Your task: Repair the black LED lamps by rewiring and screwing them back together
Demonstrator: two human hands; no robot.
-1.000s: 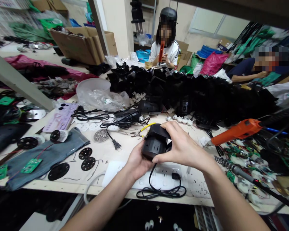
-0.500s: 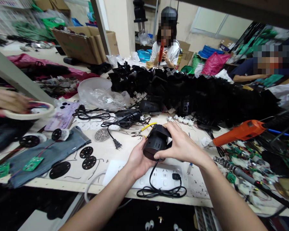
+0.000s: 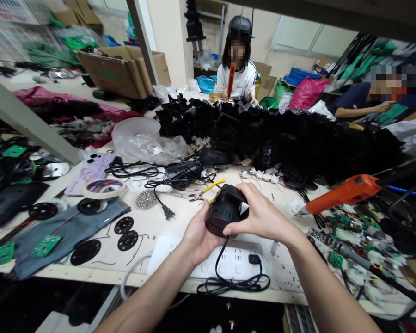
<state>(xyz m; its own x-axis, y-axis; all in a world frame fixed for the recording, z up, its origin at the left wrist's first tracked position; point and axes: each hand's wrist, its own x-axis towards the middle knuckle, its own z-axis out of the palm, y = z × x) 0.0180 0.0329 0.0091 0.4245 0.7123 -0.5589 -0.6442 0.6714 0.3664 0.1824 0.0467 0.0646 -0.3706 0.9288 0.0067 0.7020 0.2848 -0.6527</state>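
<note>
Both hands hold a black plastic device housing [image 3: 225,210], roughly cylindrical with vent slots, tilted above the table. My left hand [image 3: 201,236] cups it from the left and below, its fingers partly hidden under the housing. My right hand [image 3: 260,210] grips it from the right, thumb at the lower end and fingers over the top. From its lower end a black cord [image 3: 219,263] runs down to a coil lying by a white power strip [image 3: 208,268]. A black plug [image 3: 254,259] sits in that strip. Just behind the housing lie yellow-handled cutters [image 3: 211,186].
An orange electric screwdriver [image 3: 343,194] and a soldering iron [image 3: 353,256] lie at the right among circuit boards. Black housings [image 3: 298,138] are heaped at the back. A tape roll [image 3: 106,188], a purple phone [image 3: 90,171] and black discs [image 3: 127,240] lie left. Two people work beyond.
Another person's hand at the left has gone, and the tape roll it held now lies on the table. My hands keep the housing in nearly the same place.
</note>
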